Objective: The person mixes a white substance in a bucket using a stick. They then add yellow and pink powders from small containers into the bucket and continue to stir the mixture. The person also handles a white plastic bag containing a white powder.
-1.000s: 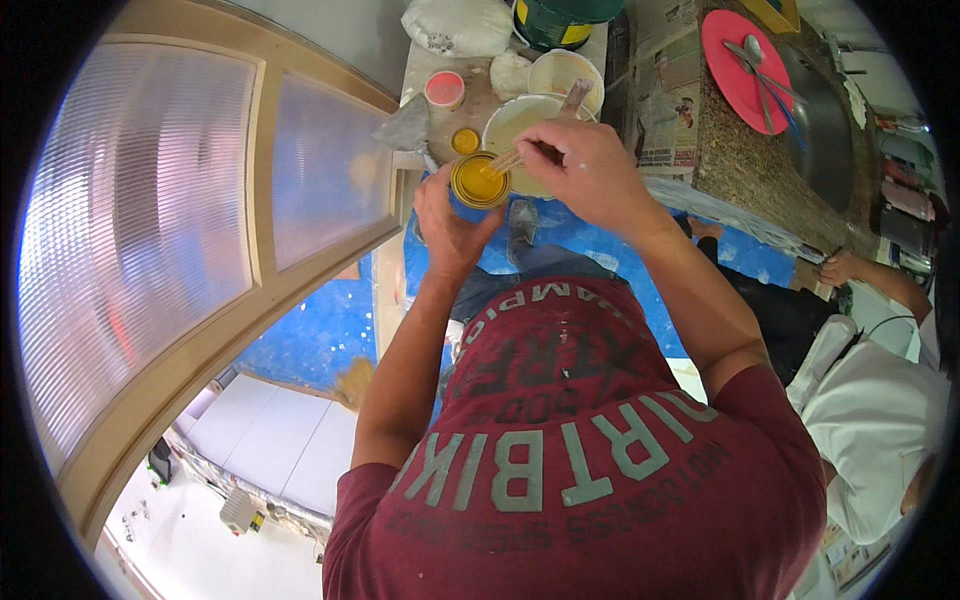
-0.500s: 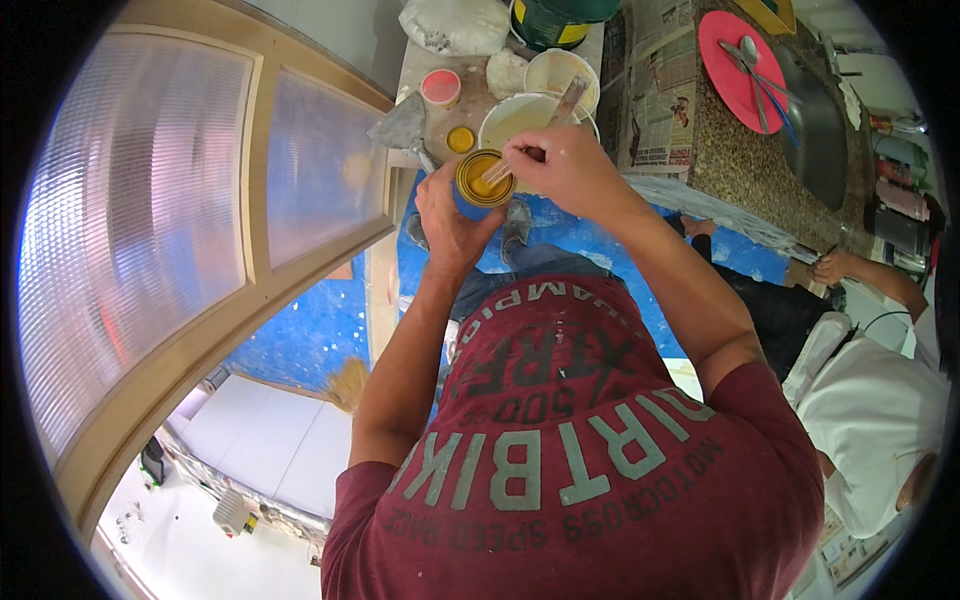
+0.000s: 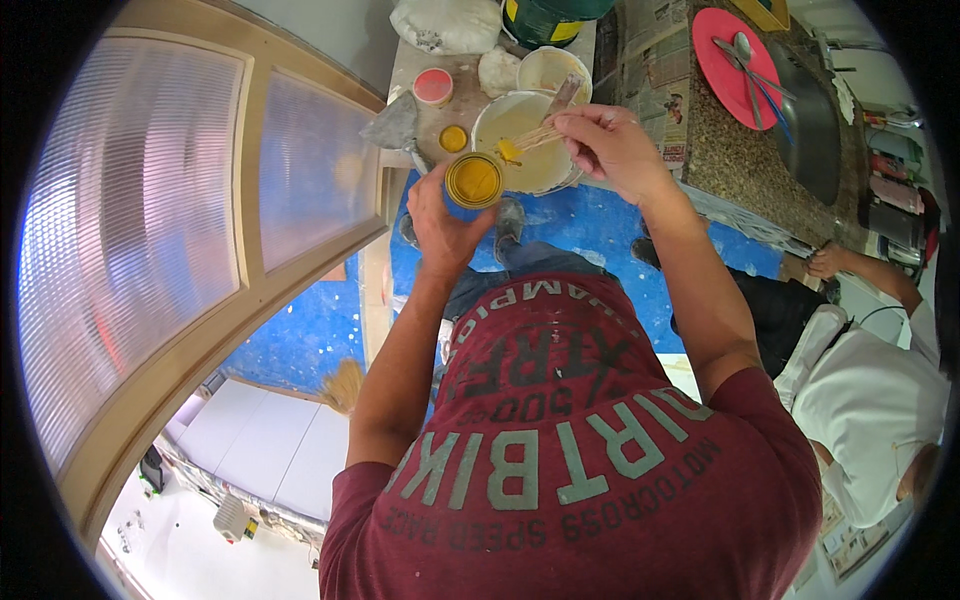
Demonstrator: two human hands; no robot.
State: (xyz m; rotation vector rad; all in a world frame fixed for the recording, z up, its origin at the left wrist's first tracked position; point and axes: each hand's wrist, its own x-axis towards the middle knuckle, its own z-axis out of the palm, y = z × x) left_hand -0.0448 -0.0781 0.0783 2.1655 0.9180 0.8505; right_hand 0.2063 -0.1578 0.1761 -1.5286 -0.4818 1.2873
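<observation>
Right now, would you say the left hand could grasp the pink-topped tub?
Probably not: the left hand grips the open round tin, so seems too full for the pink-topped tub.

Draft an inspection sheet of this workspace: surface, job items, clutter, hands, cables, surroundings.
Surface: stained worktop.
Job items: open can, yellow contents; wooden stick, yellow-tipped, out of the can; large white bucket, pale contents.
Clutter: red-topped tub, small round yellow item, scraper, white bag; pink plate with cutlery on the stone counter.
Hands: left hand grips the can; right hand pinches the stick.
Cables: thin dark line near the co-worker, possibly a cable.
Surroundings: blue floor covering; wood-framed ribbed panels at left; co-worker at right.
</observation>
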